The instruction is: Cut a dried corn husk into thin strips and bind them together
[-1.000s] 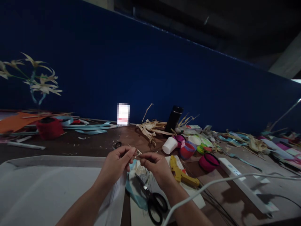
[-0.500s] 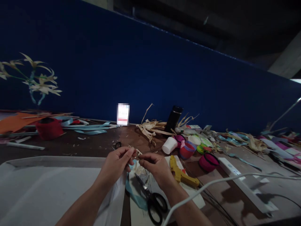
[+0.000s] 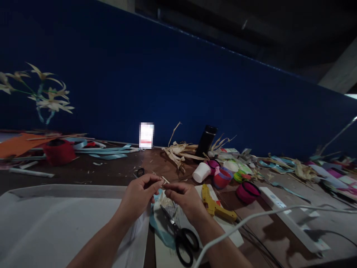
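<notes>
My left hand (image 3: 138, 195) and my right hand (image 3: 184, 199) meet above the table, fingertips pinched together on a small pale strip of dried husk (image 3: 165, 181). Both hands are closed around it. Just below them lie black-handled scissors (image 3: 180, 234) on a sheet of paper (image 3: 164, 253), over a light blue ribbon piece (image 3: 156, 227). A yellow glue gun (image 3: 213, 204) lies right of my right hand.
A large white sheet (image 3: 55, 223) covers the near left. A white cable (image 3: 251, 219) crosses the front right, by a white power strip (image 3: 290, 219). Behind stand a white cup (image 3: 201, 172), ribbon rolls (image 3: 221, 178), a black bottle (image 3: 205, 141), husk scraps (image 3: 178, 150) and a red spool (image 3: 58, 152).
My hands have stayed in place, with the fingertips drawn slightly closer together on the husk strip. Nothing else has moved.
</notes>
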### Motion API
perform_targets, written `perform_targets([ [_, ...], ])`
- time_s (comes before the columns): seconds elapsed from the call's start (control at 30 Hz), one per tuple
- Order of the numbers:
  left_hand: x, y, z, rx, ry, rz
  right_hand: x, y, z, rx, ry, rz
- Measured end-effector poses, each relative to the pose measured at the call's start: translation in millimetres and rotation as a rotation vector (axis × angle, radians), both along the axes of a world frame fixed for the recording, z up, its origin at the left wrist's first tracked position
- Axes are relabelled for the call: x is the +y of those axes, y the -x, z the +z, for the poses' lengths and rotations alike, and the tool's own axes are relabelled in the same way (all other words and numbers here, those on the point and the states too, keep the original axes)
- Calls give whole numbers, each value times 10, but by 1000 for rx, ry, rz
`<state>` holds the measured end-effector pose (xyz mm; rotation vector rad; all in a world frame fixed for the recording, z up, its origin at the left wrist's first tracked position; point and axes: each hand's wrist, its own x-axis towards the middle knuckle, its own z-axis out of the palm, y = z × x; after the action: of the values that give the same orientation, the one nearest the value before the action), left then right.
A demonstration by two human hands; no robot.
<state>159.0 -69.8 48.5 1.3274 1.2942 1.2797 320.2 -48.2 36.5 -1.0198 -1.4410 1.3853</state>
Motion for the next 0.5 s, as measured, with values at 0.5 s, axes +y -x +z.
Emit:
perform_targets([
  [0.5,-31,18,93,-184,10,64,23,-3,-49,89,62,-41],
])
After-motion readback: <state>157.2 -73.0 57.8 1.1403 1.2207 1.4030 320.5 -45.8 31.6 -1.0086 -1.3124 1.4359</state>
